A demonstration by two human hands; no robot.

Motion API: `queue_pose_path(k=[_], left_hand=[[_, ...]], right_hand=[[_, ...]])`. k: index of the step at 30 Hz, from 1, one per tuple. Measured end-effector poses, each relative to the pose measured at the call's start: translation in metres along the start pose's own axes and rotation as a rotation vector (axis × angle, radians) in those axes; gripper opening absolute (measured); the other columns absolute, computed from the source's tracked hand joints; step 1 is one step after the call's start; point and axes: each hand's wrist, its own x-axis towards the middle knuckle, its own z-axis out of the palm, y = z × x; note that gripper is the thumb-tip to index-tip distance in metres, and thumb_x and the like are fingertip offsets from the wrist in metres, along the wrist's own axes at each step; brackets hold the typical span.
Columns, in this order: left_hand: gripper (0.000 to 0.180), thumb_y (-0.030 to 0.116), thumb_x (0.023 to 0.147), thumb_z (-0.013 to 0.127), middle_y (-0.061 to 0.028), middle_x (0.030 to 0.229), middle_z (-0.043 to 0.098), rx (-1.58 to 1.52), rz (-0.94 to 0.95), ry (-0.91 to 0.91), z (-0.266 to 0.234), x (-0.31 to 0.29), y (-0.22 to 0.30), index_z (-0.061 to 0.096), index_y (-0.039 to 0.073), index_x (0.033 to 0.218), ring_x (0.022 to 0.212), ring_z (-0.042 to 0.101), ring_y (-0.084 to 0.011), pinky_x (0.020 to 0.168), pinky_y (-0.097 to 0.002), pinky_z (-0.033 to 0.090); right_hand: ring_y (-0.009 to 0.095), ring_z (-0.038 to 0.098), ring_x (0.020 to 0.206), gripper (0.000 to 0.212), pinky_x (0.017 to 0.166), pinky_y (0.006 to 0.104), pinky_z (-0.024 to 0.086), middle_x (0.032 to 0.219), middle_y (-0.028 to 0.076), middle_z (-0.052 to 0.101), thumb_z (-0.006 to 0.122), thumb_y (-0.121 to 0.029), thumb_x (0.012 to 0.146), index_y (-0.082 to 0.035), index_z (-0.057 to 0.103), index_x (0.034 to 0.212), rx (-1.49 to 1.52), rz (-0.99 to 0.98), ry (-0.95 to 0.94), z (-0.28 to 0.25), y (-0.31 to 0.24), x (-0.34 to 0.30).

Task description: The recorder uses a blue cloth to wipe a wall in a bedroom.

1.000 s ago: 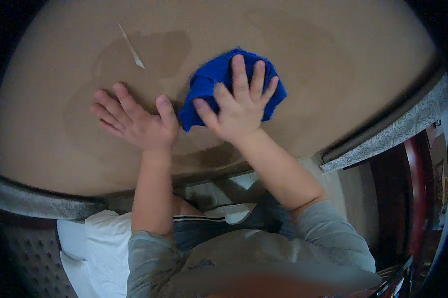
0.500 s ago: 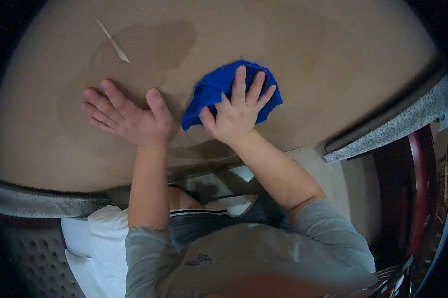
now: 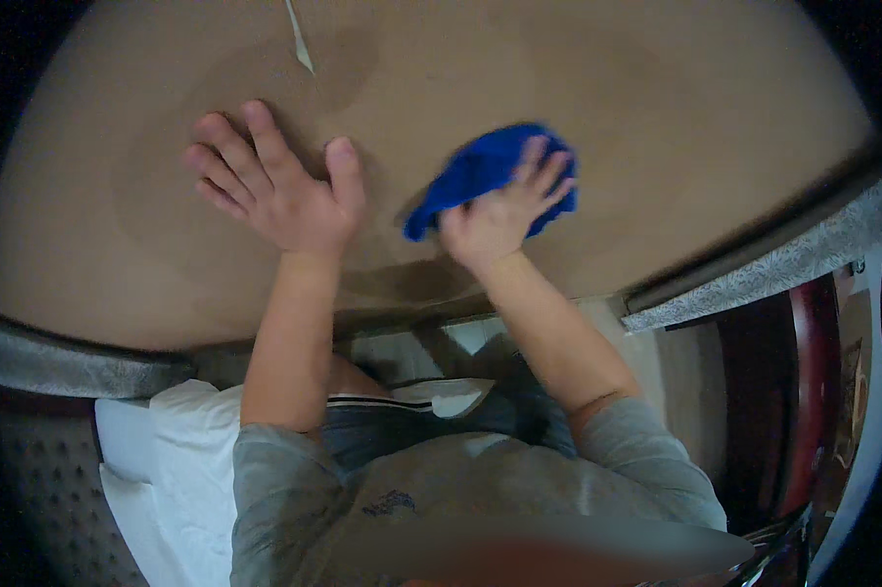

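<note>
A blue cloth [image 3: 495, 161] lies bunched on the brown tabletop [image 3: 646, 196], right of the middle. My right hand [image 3: 504, 215] rests flat over it, fingers stretched out and spread, slightly smeared by motion. Part of the cloth folds up by the thumb and hides the index finger. To the left, my left hand [image 3: 289, 201] is open on the tabletop with nothing in it, its thumb and fingers wide apart. The two hands are well apart. Beyond the left hand, a thin pale strip [image 3: 302, 49] lies on the surface.
Dark patches mark the tabletop. Its near edge curves in front of me. A grey patterned padded edge [image 3: 754, 269] runs at the right, and another grey padded edge [image 3: 79, 362] at the left. White fabric [image 3: 191, 450] hangs beside my left arm. A dark red glossy piece [image 3: 811, 362] stands far right.
My right hand and the blue cloth have moved to the right. My left hand has shifted forward and a little right. The pale strip appears farther up and right in view.
</note>
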Motion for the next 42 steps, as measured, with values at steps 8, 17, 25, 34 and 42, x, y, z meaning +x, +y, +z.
queue_pose_path(k=[8,17,25,34,42], left_hand=[[0.074,0.051,0.090,0.046,-0.0193,0.156,0.018,0.035,0.070,-0.133,0.000,-0.064,-0.042,0.026,0.011,0.149,0.141,0.013,-0.0478,0.111,-0.0610,0.014],[0.079,0.060,0.090,0.038,-0.0172,0.157,0.014,0.069,0.144,-0.051,0.011,-0.076,-0.044,0.023,0.012,0.151,0.143,0.011,-0.0433,0.112,-0.0596,0.011],[0.072,0.058,0.091,0.039,-0.0185,0.156,0.019,0.006,0.090,-0.003,0.017,-0.078,-0.050,0.033,0.015,0.148,0.144,0.011,-0.0434,0.114,-0.0565,0.005],[0.073,0.056,0.090,0.042,-0.0172,0.157,0.018,-0.012,0.088,-0.006,0.017,-0.070,-0.049,0.034,0.012,0.147,0.143,0.010,-0.0460,0.113,-0.0603,0.006],[0.073,0.057,0.090,0.042,-0.0131,0.158,0.016,-0.001,0.068,-0.041,0.015,-0.085,-0.038,0.029,0.019,0.150,0.144,0.010,-0.0441,0.113,-0.0598,0.003]], right_hand=[[0.052,0.010,0.140,0.044,0.109,0.0671,0.006,0.151,0.027,0.023,0.068,-0.044,0.074,-0.002,0.065,0.084,-0.061,0.042,0.070,-0.013,0.068,0.009],[0.053,0.008,0.140,0.037,0.107,0.0696,0.002,0.151,0.028,0.023,0.066,-0.042,0.070,-0.007,0.067,0.082,-0.032,-0.017,0.039,0.014,-0.012,-0.034],[0.054,0.008,0.139,0.058,0.109,0.0680,0.004,0.150,0.031,0.020,0.067,-0.052,0.072,-0.006,0.063,0.107,-0.068,-0.021,0.011,-0.005,0.041,-0.016],[0.053,-0.005,0.141,0.047,0.103,0.0723,-0.007,0.153,0.032,0.010,0.071,-0.052,0.067,-0.007,0.072,0.078,0.015,-0.046,-0.191,0.002,-0.051,0.006],[0.055,0.008,0.139,0.059,0.106,0.0701,0.004,0.154,0.025,0.017,0.067,-0.053,0.076,-0.003,0.064,0.109,-0.039,-0.051,0.130,-0.045,-0.025,0.115]])
